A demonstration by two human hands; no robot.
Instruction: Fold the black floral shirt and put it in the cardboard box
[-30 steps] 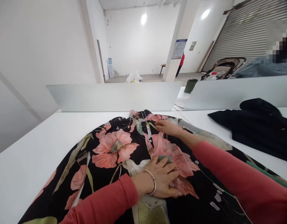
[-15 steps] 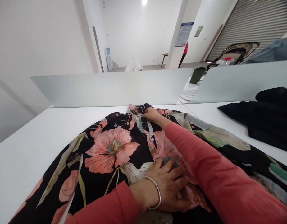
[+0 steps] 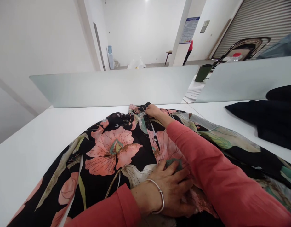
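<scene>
A black blouse with large pink flowers [image 3: 113, 148] lies spread over the white table [image 3: 25, 132], its collar [image 3: 134, 108] at the far side. My left hand [image 3: 170, 186], with a bracelet on the wrist, rests flat on the front of the blouse, fingers spread beside the button placket [image 3: 153, 138]. Farther off, my right hand [image 3: 153, 112] is closed on the collar edge near the neck opening. Its fingertips are partly hidden by the hand itself. Both sleeves of the blouse spread out to the sides.
Frosted glass dividers [image 3: 112, 88] stand along the table's far edge. Dark folded cloth [image 3: 275, 116] lies at the right. Beyond the gap between the dividers are a dark green cup [image 3: 203, 73] and papers [image 3: 193, 93]. A red-capped bottle [image 3: 235, 57] and a chair [image 3: 250, 47] are behind.
My right hand has shifted slightly up and left at the collar, and the collar edge there has moved with it. My left hand stays flat in place. The view has tilted a little.
</scene>
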